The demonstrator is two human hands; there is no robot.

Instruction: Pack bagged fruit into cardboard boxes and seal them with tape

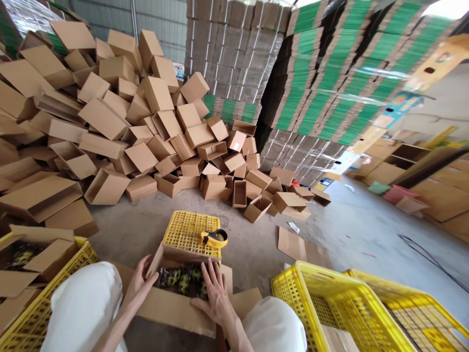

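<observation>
On the grey concrete floor (154,230), our hands lie open, flat: left hand (138,284) and right hand (215,292) on the brown corrugated cardboard box (172,305).

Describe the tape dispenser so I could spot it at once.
Below the big heap of cardboard boxes, an upturned yellow crate stands just beyond the open box the hands rest on. On its right edge lies the tape dispenser: yellow with a black ring.
</observation>
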